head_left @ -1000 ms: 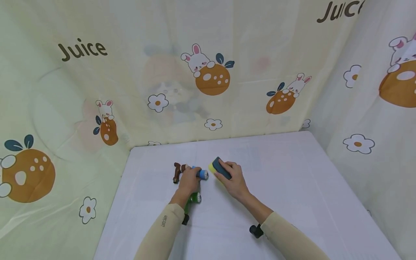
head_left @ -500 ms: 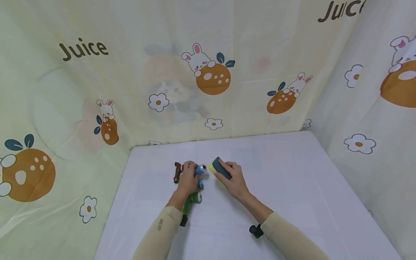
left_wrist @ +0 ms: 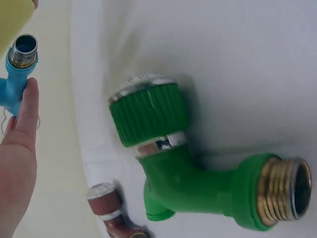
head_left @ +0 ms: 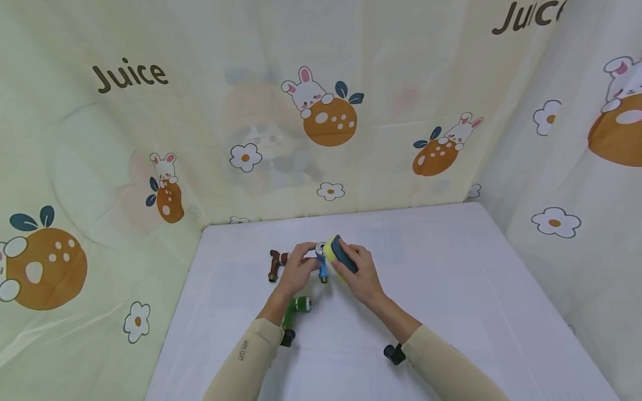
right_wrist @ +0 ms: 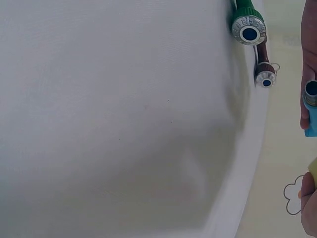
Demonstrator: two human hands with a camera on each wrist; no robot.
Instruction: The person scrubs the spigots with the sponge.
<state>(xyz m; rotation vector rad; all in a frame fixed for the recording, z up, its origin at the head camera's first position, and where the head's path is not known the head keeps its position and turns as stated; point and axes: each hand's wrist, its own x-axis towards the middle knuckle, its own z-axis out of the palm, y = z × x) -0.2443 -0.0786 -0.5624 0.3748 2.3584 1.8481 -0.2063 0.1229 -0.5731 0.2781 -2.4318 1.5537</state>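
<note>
Curtain, rabbit-and-orange print, behind. Desk, white-covered. Arms, two, beige-sleeved, angled inward. Right hand, gripping yellow-and-blue sponge. Left hand, near it, holding blue faucet above desk; sponge at faucet's upper end, contact unclear. Green faucet, on desk; brass threads shown by left wrist only.

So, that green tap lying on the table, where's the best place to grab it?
I'd grip the green tap by its smooth middle, from above and the person's right. The left wrist view shows that middle narrower than the ribbed knob and threaded end, so a grip should settle between them; in the head view, the left forearm crowds the tap's left side.
</note>
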